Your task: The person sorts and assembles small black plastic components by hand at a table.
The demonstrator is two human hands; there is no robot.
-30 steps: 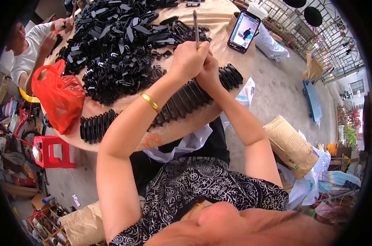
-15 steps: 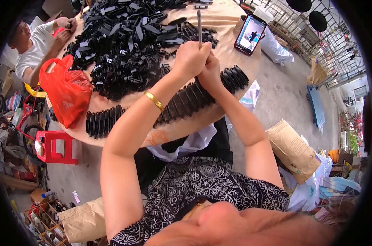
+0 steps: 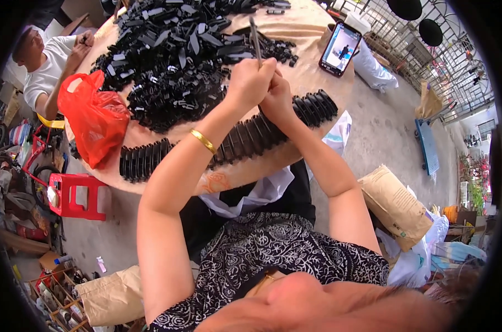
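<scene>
My two hands meet over the near part of the round table. My left hand (image 3: 248,83), at the end of the arm with the gold bangle, is closed round a thin grey metal rod (image 3: 255,40) that sticks up past the knuckles. Pressed against it, my right hand (image 3: 277,99) is closed too; what its fingers hold is hidden. Just below the hands runs a long curved row of black plastic clips (image 3: 245,139), standing side by side along the table's near edge; my left forearm covers part of it. Beyond lies a big heap of loose black plastic parts (image 3: 168,72).
A lit phone (image 3: 340,50) stands at the table's right edge. A red plastic bag (image 3: 93,122) lies at the left, near a red stool (image 3: 79,196). Across the table a person in a white shirt (image 3: 49,66) handles something small. A brown paper sack (image 3: 397,207) is at my right.
Both hands have shifted slightly left, still together. The rod now tilts more to the left at its top. The view has moved a little.
</scene>
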